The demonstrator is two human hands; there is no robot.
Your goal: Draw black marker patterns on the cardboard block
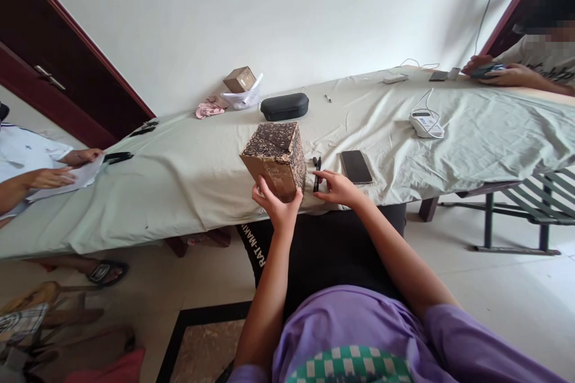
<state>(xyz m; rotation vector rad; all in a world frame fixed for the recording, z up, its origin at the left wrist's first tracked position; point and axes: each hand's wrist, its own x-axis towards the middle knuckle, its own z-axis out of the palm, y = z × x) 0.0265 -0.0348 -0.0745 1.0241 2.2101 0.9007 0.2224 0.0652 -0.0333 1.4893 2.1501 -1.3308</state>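
While the left hand (275, 203) gripped the patterned box (275, 158) from below at the table's (179, 185) near edge, the right hand (338, 187) rested half open, fingertips touching a black pen (317, 172) just beside it

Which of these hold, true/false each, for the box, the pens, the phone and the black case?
1. The left hand grips the patterned box at its near bottom edge. True.
2. The box lies flat on its largest face. False: it is tilted up on an edge, tipped away from the person.
3. The right hand rests on the cloth-covered table, fingers at the black pens. True.
4. The dark phone lies left of the box. False: it lies to the right, past the pens.
5. The black case sits on top of the box. False: it lies on the table farther back, apart from it.
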